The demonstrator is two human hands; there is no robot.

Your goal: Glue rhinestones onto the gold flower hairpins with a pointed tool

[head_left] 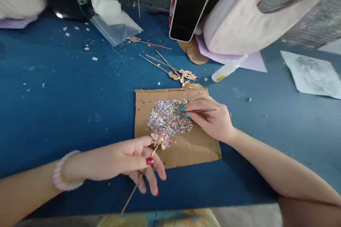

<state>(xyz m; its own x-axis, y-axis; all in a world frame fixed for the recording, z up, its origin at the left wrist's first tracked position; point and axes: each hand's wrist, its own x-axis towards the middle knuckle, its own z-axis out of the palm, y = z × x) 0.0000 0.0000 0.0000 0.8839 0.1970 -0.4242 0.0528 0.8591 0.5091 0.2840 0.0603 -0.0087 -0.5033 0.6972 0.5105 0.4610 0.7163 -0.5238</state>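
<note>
My left hand (133,159) holds a thin gold hairpin by its stem, with a pink and clear jewelled flower (162,139) at its top, over the lower left of a piece of cardboard (191,149). In my right hand (213,118) a slim pair of metal tweezers (202,110) is pinched between thumb and finger. Its tip is at the right side of a pile of small shiny rhinestones (167,117) spread on the cardboard. The exact contact of the tip with the stones is too small to tell.
Several gold hairpins (173,72) lie behind the cardboard, near a small glue bottle (229,69). Farther back are a phone (193,3), a white bag (237,21), a plastic bag (114,30) with tissue and a metal mesh basket. A printed paper (314,74) lies at the right.
</note>
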